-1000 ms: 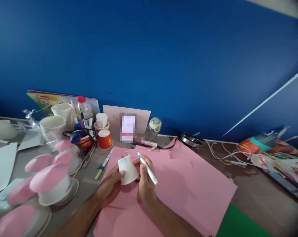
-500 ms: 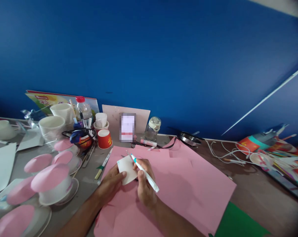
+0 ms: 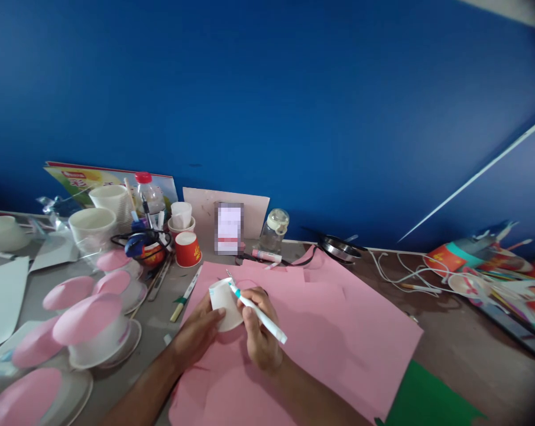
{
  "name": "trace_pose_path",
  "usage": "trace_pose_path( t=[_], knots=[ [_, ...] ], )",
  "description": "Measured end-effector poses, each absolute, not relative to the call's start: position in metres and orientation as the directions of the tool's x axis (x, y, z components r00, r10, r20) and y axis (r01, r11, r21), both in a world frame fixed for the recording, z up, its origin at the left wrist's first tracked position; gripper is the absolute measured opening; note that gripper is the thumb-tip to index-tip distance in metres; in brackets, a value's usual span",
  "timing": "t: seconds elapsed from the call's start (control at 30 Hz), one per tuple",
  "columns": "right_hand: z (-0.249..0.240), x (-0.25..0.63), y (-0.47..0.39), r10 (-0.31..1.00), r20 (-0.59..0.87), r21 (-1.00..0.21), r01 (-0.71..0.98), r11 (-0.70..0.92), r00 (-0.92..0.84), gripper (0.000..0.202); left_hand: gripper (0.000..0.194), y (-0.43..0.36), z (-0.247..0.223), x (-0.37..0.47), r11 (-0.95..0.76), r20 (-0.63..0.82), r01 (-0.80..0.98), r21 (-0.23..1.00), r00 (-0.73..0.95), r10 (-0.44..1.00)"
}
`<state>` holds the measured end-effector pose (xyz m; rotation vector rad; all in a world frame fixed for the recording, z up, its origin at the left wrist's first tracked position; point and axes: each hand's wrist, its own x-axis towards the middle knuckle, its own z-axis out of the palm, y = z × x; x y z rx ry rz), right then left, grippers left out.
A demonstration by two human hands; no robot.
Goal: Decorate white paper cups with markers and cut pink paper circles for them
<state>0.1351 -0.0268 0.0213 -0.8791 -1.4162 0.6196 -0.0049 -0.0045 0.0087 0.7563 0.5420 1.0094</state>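
Note:
My left hand [image 3: 200,324] is closed around the side of a white paper cup [image 3: 225,313], thumb across its front. Small blue-green marks show near the cup's upper left edge. My right hand [image 3: 260,331] grips a white marker pen [image 3: 262,319] with a teal collar, its tip at the cup's upper edge. A thin metal tip pokes up behind the cup; what it belongs to is mostly hidden. Both hands are above large pink paper [image 3: 338,331]. Left of them lies another marker [image 3: 187,293] with a green band.
Several white cups topped with pink discs [image 3: 87,319] stand at the left. Behind are a red paper cup [image 3: 188,249], a phone [image 3: 229,229] with a blurred screen and a glass jar [image 3: 274,232]. White cables [image 3: 409,275] and green paper [image 3: 431,396] lie at the right.
The marker's tip has shifted slightly left and down, onto the cup's upper edge. The cup has tilted a little, showing more of its rim. Both hands keep their holds.

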Motion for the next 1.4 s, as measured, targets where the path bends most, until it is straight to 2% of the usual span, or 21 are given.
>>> trace_pose_path(
  t=[0.17, 0.47, 1.4],
  knots=[
    [0.02, 0.135, -0.028, 0.796, 0.6, -0.797, 0.143, 0.587, 0.077, 0.02, 0.046, -0.005, 0.003, -0.004, 0.312, -0.059, -0.542, 0.78, 0.434, 0.899],
    [0.017, 0.134, -0.026, 0.815, 0.572, -0.818, 0.13, 0.56, 0.09, 0.018, 0.045, -0.002, -0.001, -0.003, 0.313, -0.096, -0.512, 0.8, 0.406, 0.909],
    [0.017, 0.136, -0.025, 0.832, 0.547, -0.833, 0.152, 0.531, 0.094, 0.019, 0.05, -0.004, 0.01, -0.001, 0.33, -0.154, -0.475, 0.816, 0.372, 0.915]
  ],
)
